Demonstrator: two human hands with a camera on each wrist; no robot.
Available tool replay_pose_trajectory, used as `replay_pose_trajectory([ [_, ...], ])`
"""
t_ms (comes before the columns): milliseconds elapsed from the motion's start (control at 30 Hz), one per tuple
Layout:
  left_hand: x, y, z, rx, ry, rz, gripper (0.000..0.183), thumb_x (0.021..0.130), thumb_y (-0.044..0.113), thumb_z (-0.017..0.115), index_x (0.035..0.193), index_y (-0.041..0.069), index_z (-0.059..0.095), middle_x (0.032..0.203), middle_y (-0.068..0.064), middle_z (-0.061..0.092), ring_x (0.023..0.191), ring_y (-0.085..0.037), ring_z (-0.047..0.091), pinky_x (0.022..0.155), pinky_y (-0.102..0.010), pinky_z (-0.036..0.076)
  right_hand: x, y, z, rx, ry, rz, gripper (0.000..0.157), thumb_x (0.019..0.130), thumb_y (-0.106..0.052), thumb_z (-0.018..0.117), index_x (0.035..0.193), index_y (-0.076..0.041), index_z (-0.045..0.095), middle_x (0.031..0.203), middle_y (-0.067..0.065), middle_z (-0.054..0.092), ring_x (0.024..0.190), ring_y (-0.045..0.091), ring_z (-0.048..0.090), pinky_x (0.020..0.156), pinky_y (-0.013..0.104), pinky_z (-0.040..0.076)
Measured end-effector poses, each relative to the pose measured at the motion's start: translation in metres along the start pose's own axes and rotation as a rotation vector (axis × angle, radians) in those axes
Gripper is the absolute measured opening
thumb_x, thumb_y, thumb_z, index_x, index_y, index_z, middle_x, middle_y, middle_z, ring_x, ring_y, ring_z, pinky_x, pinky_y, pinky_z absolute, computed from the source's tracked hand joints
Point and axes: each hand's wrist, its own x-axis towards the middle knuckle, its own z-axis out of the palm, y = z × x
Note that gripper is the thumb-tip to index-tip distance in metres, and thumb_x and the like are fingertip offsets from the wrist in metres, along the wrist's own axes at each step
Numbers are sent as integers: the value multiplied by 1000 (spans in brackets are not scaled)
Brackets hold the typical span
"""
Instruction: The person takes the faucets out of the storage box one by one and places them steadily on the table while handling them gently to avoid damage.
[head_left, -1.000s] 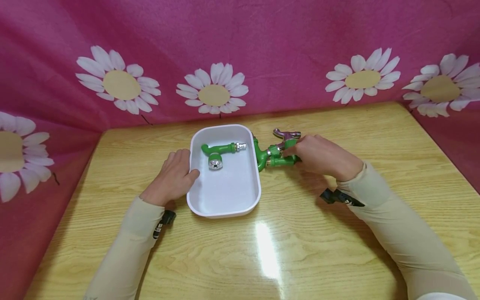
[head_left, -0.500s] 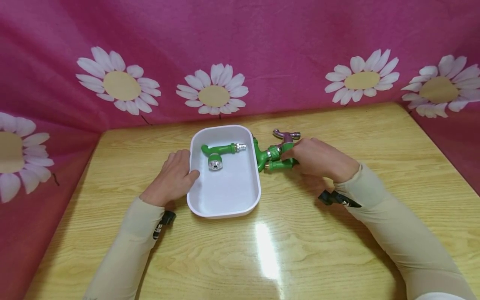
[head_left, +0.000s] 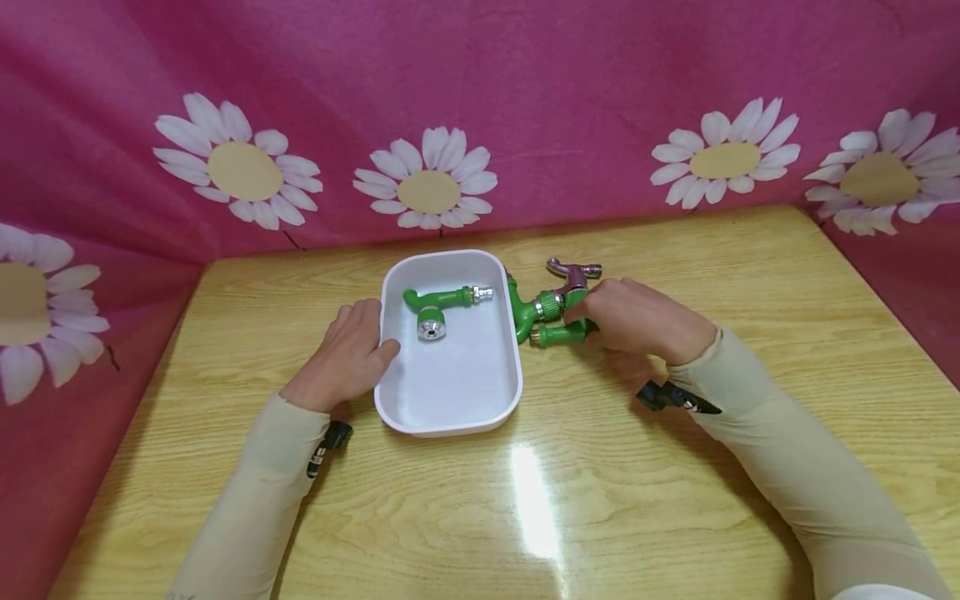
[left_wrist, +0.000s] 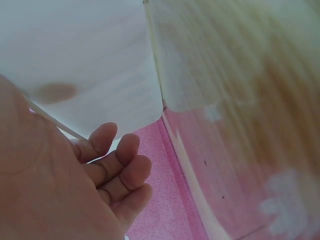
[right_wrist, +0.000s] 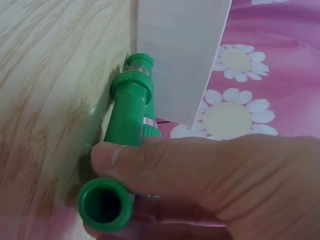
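Observation:
A white plastic tray (head_left: 450,383) lies on the table; my left hand (head_left: 347,354) holds its left rim, thumb over the edge and fingers outside. In the left wrist view the fingers (left_wrist: 127,172) are loosely bent beside the tray's outer wall. To the tray's right, my right hand (head_left: 645,317) grips a green plastic tap (head_left: 558,334). The right wrist view shows the thumb (right_wrist: 125,162) across the tap's body near an open round end (right_wrist: 105,205). Inside the tray lies another green tap (head_left: 446,298) with silvery ends.
Against the tray's right side rests a green double-branch tap piece (head_left: 522,310). A purple tap (head_left: 576,275) with a chrome-like handle lies just behind my right hand. The wooden table (head_left: 420,517) ends at a pink daisy-print cloth (head_left: 570,100) at the back and sides.
My right hand has shifted slightly left, and the threaded end of the green tap it holds has come a little nearer the front. The left hand and tray stay put.

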Motion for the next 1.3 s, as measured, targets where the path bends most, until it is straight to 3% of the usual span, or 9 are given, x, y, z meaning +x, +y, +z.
replay_pose_trajectory([
  [467,3,0,1,-4,-8,-1,49,99,24,45,137,-6,38,119,-18,48,109,-32,36,89,-40,31,1,4,4,18,-8,0,20,80,-7,86,95,-19,78,83,-1,70,71,16,57,69,40,54],
  [1000,2,0,2,-5,-4,-8,49,99,24,45,137,-6,38,119,-18,48,111,-31,36,91,-41,31,4,2,4,100,-90,66,26,84,-4,82,106,-17,78,86,1,68,74,17,55,69,33,49],
  [1300,1,-1,2,6,7,-2,46,99,24,46,133,-6,40,114,-17,48,107,-31,36,89,-39,30,5,-2,4,98,-90,88,28,84,-2,81,107,-17,78,89,3,70,72,18,54,65,30,46],
])
